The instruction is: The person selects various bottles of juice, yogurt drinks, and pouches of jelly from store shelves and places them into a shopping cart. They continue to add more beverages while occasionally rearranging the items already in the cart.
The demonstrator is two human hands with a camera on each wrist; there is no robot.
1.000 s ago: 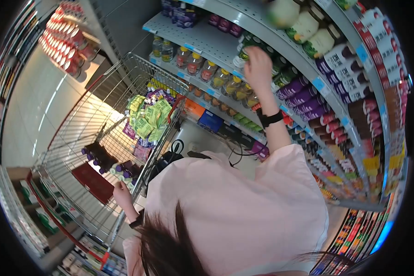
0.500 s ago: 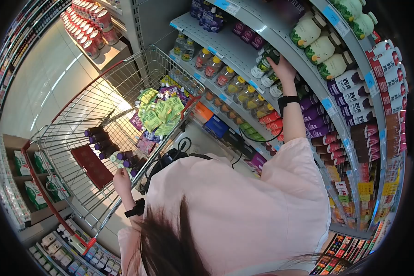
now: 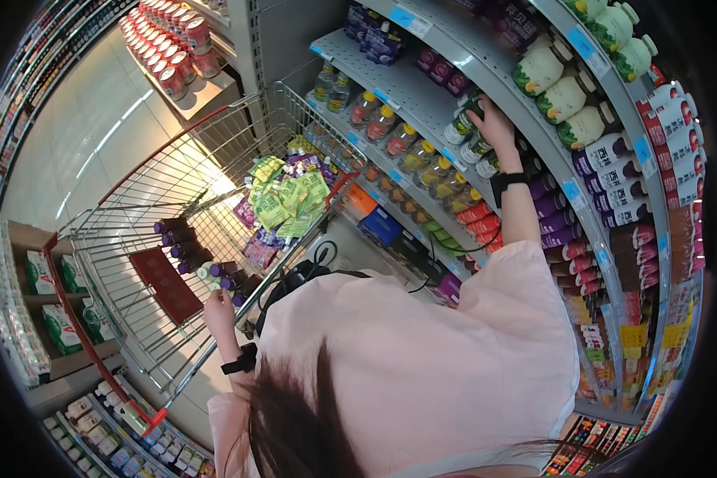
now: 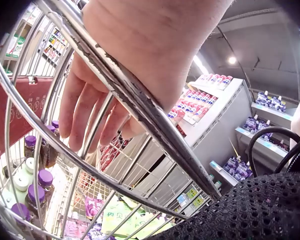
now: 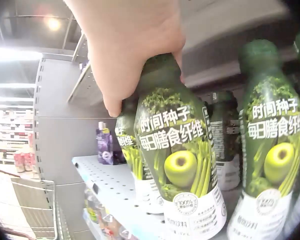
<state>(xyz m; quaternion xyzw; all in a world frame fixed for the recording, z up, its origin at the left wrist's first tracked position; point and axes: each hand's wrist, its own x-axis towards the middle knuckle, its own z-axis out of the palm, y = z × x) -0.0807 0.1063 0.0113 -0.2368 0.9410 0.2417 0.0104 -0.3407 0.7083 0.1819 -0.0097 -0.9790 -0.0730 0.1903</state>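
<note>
- The person's right hand [image 3: 495, 127], to the right of the shopping cart [image 3: 166, 288], grasps a green bottle [image 5: 179, 162] from above, fingers curled around its cap and neck.
- This bottle is at a shelf [image 5: 102, 175] beside the cart; whether its base touches the shelf cannot be told.
- Matching bottles [image 5: 270, 150] stand close to it, also right of the cart.
- The left hand [image 3: 220, 315] hangs at the cart's side rail, fingers loose, gripping nothing.
- Inside the cart, purple-capped bottles [image 4: 36, 195] lie near that hand; green pouches [image 3: 291, 199] pile up farther from the cart's handle.
</note>
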